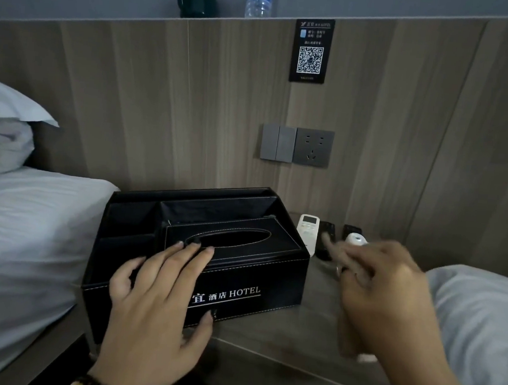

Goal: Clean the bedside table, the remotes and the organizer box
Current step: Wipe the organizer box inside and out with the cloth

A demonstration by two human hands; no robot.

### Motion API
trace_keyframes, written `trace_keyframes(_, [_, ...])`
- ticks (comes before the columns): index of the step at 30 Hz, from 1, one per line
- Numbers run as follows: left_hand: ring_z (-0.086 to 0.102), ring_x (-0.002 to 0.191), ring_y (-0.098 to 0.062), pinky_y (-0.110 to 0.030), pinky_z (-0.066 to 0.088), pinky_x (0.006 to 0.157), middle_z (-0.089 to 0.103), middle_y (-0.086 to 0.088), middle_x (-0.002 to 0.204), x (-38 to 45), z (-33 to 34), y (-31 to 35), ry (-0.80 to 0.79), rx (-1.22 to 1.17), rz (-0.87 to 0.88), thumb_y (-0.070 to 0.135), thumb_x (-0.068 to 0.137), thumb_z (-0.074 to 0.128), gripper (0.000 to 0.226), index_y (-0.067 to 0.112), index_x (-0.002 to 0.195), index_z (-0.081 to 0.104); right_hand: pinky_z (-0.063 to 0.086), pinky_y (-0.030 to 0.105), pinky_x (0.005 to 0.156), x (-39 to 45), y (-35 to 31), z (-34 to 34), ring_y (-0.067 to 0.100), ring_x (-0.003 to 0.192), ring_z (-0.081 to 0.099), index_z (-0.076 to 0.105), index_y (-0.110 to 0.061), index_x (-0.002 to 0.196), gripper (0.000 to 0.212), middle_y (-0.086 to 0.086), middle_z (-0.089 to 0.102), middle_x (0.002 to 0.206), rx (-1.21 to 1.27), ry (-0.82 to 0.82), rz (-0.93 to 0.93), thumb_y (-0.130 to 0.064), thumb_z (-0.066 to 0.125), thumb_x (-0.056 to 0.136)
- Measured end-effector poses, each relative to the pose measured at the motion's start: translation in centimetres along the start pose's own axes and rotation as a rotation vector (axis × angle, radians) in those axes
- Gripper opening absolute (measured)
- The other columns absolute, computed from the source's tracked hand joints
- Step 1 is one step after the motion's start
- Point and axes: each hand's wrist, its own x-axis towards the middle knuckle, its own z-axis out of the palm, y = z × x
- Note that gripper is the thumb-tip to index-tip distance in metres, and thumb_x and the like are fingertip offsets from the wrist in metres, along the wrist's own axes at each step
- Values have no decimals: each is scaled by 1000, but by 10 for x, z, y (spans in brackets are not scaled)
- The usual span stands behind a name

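Both hands were over the worktop (265,342), which stood between two beds. Left hand (159,300) lay flat on the organizer box (240,270), with straight fingers spread over the front edge of the tissue lid and the thumb down on the front wall; it pressed and gripped nothing. Right hand (387,297) was blurred, with loose fingers stretched toward the remotes. Something white showed near its fingertips and again below the palm, so it perhaps held a small thing, but I could not tell this for sure.

The organizer box sat at the left of the worktop, close to the wall panel, with its open compartments toward the back. It looked stiff, covered with smooth leather-like material, and probably light, because the compartments seemed empty. I judged it could slide under a wiping push, so a flat palm on the lid or a hold on both short walls would steady it best.

The white remote (307,233) and the black remote (325,239) lay just beside the box on its right. They seemed light, hard and a little slippery; taking one by its long sides would be safest.
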Motion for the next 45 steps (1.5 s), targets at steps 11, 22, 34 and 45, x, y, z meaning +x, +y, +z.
trace_keyframes(11, [34, 140, -10, -41, 27, 106, 44, 15, 142, -19, -22, -21, 166, -325, -13, 42, 70, 55, 71, 31, 139, 42, 45, 47, 99, -21, -30, -1, 35, 129, 42, 38, -32, 145, 76, 6, 41, 146, -307, -326, 34, -58, 56, 75])
trace_keyframes(22, [28, 143, -27, -63, 35, 99, 46, -9, 146, -21, -1, -61, 57, -19, -86, 48, 95, 26, 59, 18, 142, 44, 30, 67, 105, -14, -96, 70, 39, 137, 39, 32, -35, 148, 78, 12, 51, 142, -387, -616, -357, -72, 34, 79])
trace_keyframes(34, [26, 143, -28, -57, 16, 115, 49, -2, 141, 68, 20, -103, -239, 61, -159, 78, 77, 21, 80, 44, 149, 15, 22, 52, 115, 48, -101, 111, 25, 130, 39, 7, -38, 152, 62, 6, 50, 132, -404, -812, -539, -53, 34, 98])
trace_keyframes(45, [39, 127, -26, -57, 18, 114, 51, -5, 127, 125, 68, -124, -205, 70, -136, 69, 86, 39, 72, 43, 149, 17, 27, 48, 113, 90, -85, 162, 24, 126, 49, 11, -41, 152, 60, 5, 52, 135, -393, -797, -452, -56, 32, 98])
